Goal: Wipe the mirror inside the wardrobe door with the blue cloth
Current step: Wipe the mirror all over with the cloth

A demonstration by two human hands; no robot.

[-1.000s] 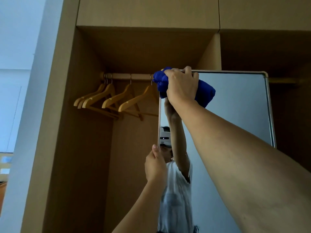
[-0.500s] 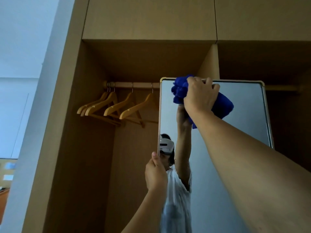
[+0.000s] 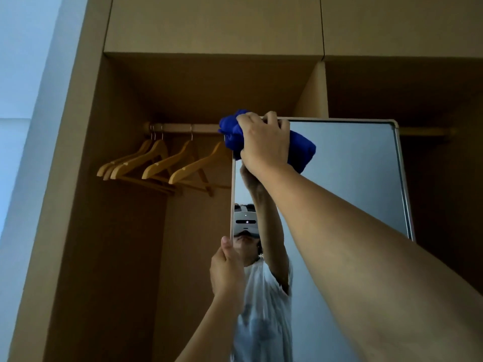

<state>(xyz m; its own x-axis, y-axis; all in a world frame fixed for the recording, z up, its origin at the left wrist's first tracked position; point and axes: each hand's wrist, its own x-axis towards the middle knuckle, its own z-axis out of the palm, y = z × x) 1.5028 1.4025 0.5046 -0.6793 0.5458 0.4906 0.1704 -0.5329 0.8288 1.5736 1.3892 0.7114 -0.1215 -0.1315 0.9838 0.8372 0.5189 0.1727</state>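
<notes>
A tall framed mirror [image 3: 352, 184] stands swung out in front of the open wooden wardrobe. My right hand [image 3: 265, 142] presses a bunched blue cloth [image 3: 300, 150] against the mirror's top left corner, fingers hooked over the upper frame. Lower down, my left hand [image 3: 227, 273] grips the mirror's left edge at about mid-height. The glass reflects my raised arm, a white shirt and a headset.
Several wooden hangers [image 3: 162, 165] hang from a rail [image 3: 183, 128] in the left compartment of the wardrobe [image 3: 125, 231], just left of the mirror's edge. A closed upper cabinet [image 3: 209, 22] sits above. A pale wall [image 3: 23, 100] lies far left.
The cloth and my right hand slid right along the top edge, then came back to the top left corner. My left hand kept its grip on the mirror's edge.
</notes>
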